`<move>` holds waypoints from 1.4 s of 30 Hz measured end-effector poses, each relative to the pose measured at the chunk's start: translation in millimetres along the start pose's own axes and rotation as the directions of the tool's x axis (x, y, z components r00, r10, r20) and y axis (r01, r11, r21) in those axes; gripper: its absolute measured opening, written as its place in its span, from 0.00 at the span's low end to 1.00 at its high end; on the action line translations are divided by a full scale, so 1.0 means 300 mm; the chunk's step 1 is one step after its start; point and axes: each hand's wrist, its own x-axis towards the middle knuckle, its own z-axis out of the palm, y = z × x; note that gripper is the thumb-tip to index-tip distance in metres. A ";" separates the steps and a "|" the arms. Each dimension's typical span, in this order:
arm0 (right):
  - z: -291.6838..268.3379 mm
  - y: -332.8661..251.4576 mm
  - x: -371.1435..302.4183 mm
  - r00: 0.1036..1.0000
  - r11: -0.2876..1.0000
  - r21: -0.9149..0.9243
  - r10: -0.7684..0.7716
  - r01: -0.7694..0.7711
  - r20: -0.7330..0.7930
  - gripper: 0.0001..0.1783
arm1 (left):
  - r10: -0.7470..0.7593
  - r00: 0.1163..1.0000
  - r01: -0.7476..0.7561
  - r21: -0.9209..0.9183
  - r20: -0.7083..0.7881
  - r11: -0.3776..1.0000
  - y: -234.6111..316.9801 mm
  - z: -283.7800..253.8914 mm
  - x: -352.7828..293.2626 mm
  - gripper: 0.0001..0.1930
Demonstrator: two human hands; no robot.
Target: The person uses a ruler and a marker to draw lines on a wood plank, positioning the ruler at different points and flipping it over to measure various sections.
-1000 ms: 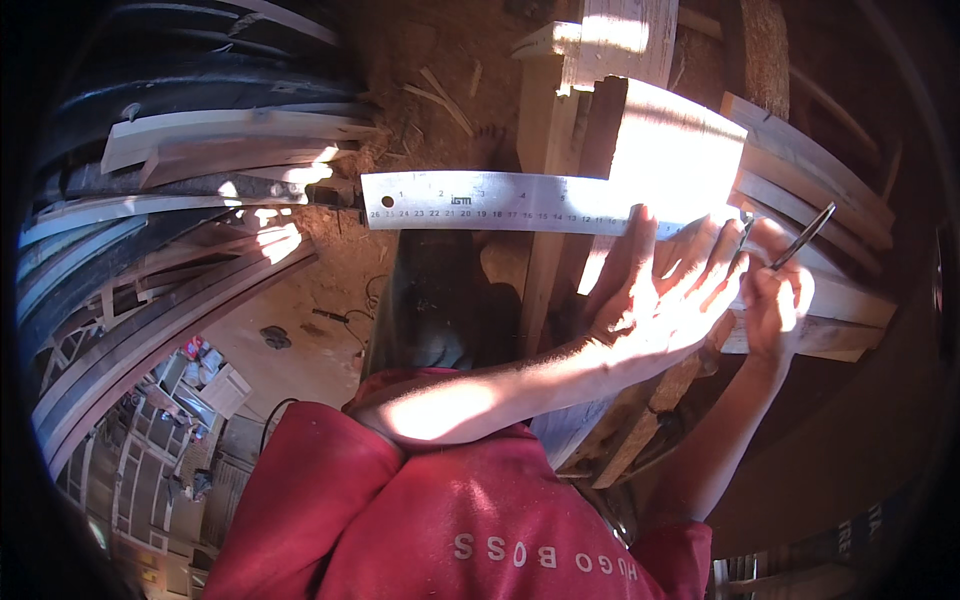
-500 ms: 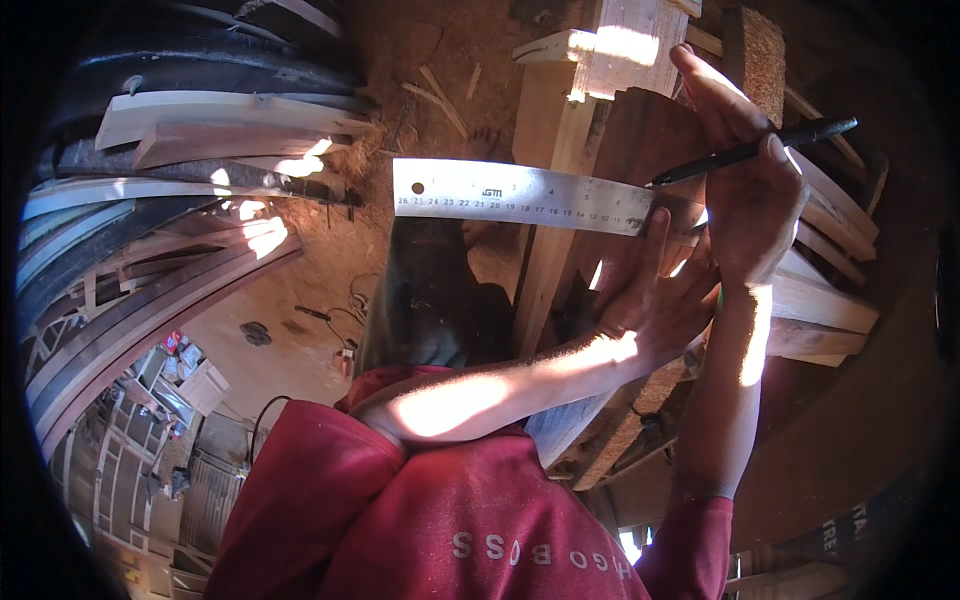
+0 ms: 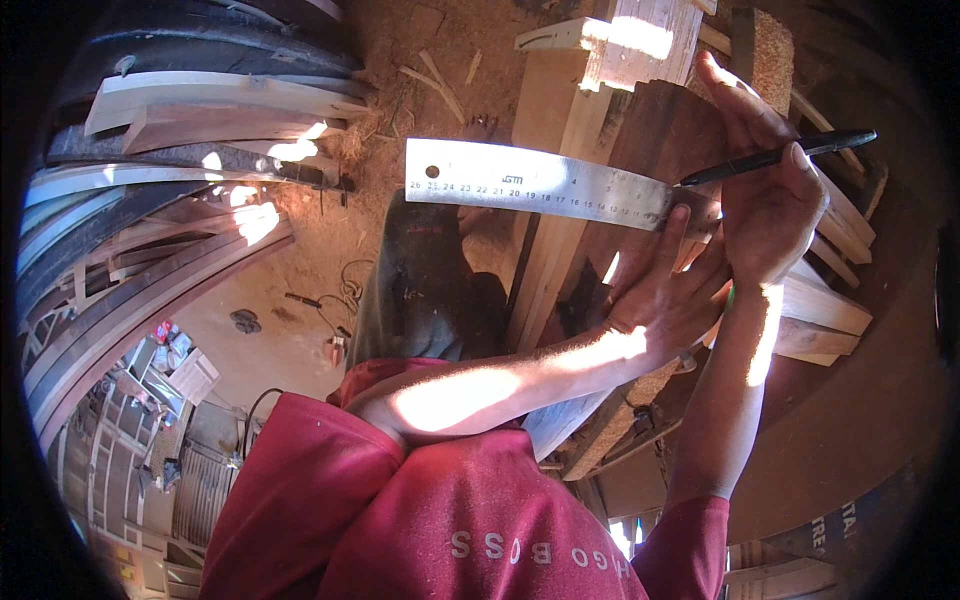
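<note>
A metal ruler (image 3: 540, 180) lies across a dark reddish-brown board (image 3: 645, 130), its far-left end jutting out past the wood. My left hand (image 3: 668, 300) reaches across from the left and presses the ruler's right part against the board, index finger on the metal. A black pen (image 3: 825, 143) is pinched between thumb and fingers of my right hand (image 3: 768, 190), with its tip at the ruler's upper edge. My right index finger points upward, off the pen. Part of the board is hidden under my left hand.
A pale timber piece (image 3: 570, 140) runs beside the dark board. Lighter offcuts (image 3: 815, 310) stick out at the right. Long boards (image 3: 150, 300) are stacked on the left, and wood shavings (image 3: 435, 85) litter the dirt floor. A cable (image 3: 350, 290) lies farther back.
The whole view has shifted slightly, so ruler, board and hands sit a little farther right. The pen tip has slid slightly rightward along the ruler's edge. Both grips stay the same.
</note>
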 end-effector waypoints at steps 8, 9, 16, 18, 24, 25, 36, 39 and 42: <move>-0.002 -0.020 -0.001 0.999 0.993 -0.117 -0.023 0.026 0.028 0.39 | 0.000 1.000 0.000 0.001 0.004 1.000 -0.001 -0.003 0.000 0.23; -0.010 -0.019 0.002 0.999 0.990 -0.137 -0.037 0.042 0.040 0.39 | 0.002 1.000 -0.002 0.001 0.001 1.000 -0.006 -0.010 -0.001 0.23; -0.020 -0.016 0.003 0.996 0.980 -0.183 -0.066 0.075 0.057 0.38 | 0.003 1.000 -0.003 0.008 -0.002 1.000 0.000 -0.002 0.016 0.23; -0.024 -0.017 -0.001 0.998 0.986 -0.163 -0.037 0.045 0.052 0.38 | 0.002 1.000 -0.002 0.012 -0.003 1.000 -0.009 -0.004 0.012 0.23; -0.003 -0.036 -0.007 0.999 0.986 -0.164 0.030 -0.026 0.021 0.39 | 0.009 1.000 -0.009 0.018 0.007 1.000 0.003 -0.005 0.016 0.23; -0.002 -0.035 -0.007 0.999 0.986 -0.164 0.040 -0.038 0.011 0.39 | 0.008 1.000 -0.008 0.018 0.008 1.000 0.004 -0.006 0.016 0.23; -0.014 -0.025 0.003 0.997 0.981 -0.189 -0.028 0.041 0.071 0.37 | 0.003 1.000 -0.003 0.013 0.000 1.000 0.013 -0.009 0.023 0.22; -0.012 -0.023 0.001 0.998 0.985 -0.165 -0.032 0.042 0.058 0.36 | 0.003 1.000 -0.003 0.009 0.001 1.000 0.007 -0.013 0.021 0.22; -0.007 -0.022 0.004 0.998 0.988 -0.147 -0.037 0.044 0.053 0.36 | 0.003 1.000 -0.003 0.008 0.002 1.000 0.002 -0.017 0.019 0.22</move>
